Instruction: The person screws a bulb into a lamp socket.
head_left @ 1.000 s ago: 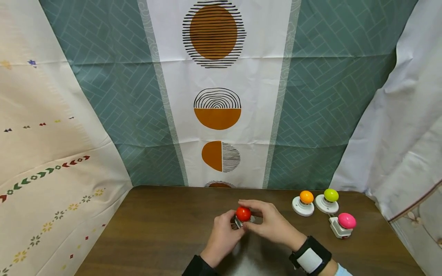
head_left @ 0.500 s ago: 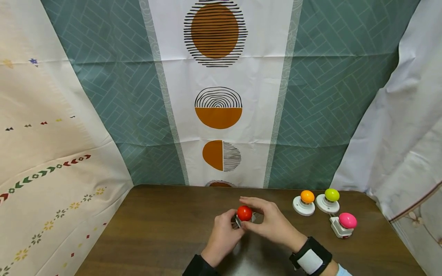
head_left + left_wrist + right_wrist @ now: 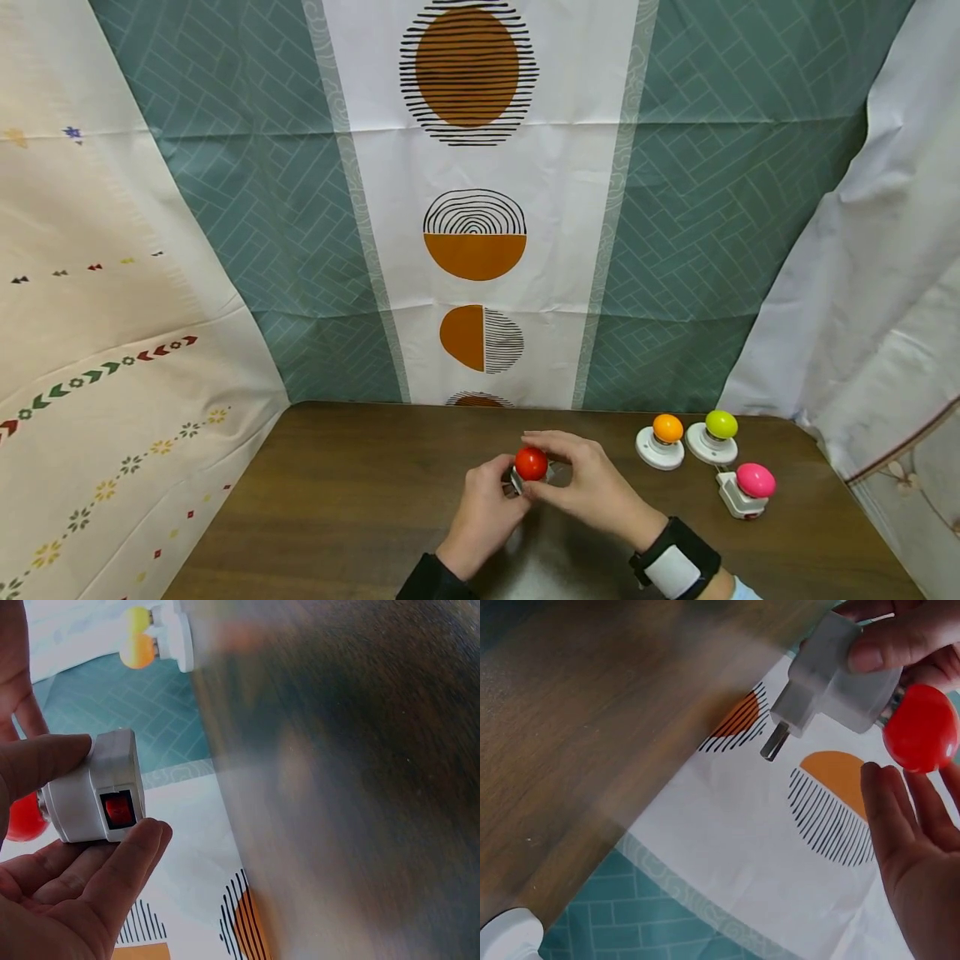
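Observation:
My left hand (image 3: 482, 512) holds a white plug-in bulb holder (image 3: 79, 802) between thumb and fingers, just above the table. A red rocker switch (image 3: 118, 811) shows on its side. A metal prong (image 3: 776, 742) sticks out of its plug end in the right wrist view. A round red bulb (image 3: 531, 464) sits in the holder. My right hand (image 3: 592, 483) is spread around the bulb, index finger behind and thumb in front. In the right wrist view its straightish fingers (image 3: 889, 817) lie just beside the bulb. Whether they touch it I cannot tell; that thumb is hidden there.
At the right of the brown table (image 3: 360, 483) stand an orange bulb (image 3: 667, 428) and a green bulb (image 3: 721, 424) on round white bases. A pink bulb (image 3: 755, 481) in a white holder lies in front of them. Patterned cloths (image 3: 480, 267) hang behind.
The head view has shifted very slightly. Both hands, the red bulb and its holder stay practically where they were, with only a tiny shift of my right fingers.

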### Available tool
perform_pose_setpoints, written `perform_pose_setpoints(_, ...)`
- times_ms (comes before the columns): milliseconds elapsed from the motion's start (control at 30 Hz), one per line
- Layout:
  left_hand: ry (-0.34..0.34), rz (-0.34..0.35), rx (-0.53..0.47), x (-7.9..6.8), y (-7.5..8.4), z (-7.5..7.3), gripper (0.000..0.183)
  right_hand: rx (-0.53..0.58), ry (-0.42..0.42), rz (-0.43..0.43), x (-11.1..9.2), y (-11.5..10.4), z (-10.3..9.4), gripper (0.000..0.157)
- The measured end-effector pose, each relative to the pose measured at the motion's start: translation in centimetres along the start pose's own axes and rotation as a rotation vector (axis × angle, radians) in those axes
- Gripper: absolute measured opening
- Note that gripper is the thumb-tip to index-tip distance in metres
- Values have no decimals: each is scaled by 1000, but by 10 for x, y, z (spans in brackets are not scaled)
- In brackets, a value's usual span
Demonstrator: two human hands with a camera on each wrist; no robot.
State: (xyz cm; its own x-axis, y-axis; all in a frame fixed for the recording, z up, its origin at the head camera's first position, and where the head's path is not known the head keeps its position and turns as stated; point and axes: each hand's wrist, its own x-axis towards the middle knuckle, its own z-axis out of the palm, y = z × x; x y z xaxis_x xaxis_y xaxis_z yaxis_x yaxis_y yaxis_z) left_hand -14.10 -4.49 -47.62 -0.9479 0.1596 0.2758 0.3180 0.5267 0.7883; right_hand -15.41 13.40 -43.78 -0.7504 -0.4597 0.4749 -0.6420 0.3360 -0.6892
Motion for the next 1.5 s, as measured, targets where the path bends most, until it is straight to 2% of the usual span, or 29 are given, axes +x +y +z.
perform_pose_setpoints(233, -17, -28, 0, 1, 2, 1, 28, 26, -47, -32, 0, 0, -4, 52)
perform_pose_setpoints(433, 12, 19, 15, 0, 2, 1, 25, 36, 14, 7, 1, -1, -1, 44)
perform_pose_setpoints(567, 23, 35, 12, 0, 1, 2, 27, -5, 41, 29, 1, -4, -1, 47)
perform_pose_setpoints(733, 20, 37, 13, 1, 0, 2, 26, -28, -20, 14, 1, -4, -4, 51)
perform_pose_setpoints(900, 25, 40, 16, 0, 1, 2, 25, -19, -65, -21, 1, -3, -4, 50)
perform_pose_setpoints(1100, 29, 51, 16, 1, 0, 3, 25, 14, -3, 46, 2, -3, -2, 44)
perform_pose_setpoints(1233, 20, 40, 15, 0, 1, 3, 26, 11, 12, 77, 1, -3, -2, 46)
perform_pose_setpoints(1500, 6, 12, 20, 1, 1, 1, 26, 0, -46, -3, 1, -1, -5, 58)
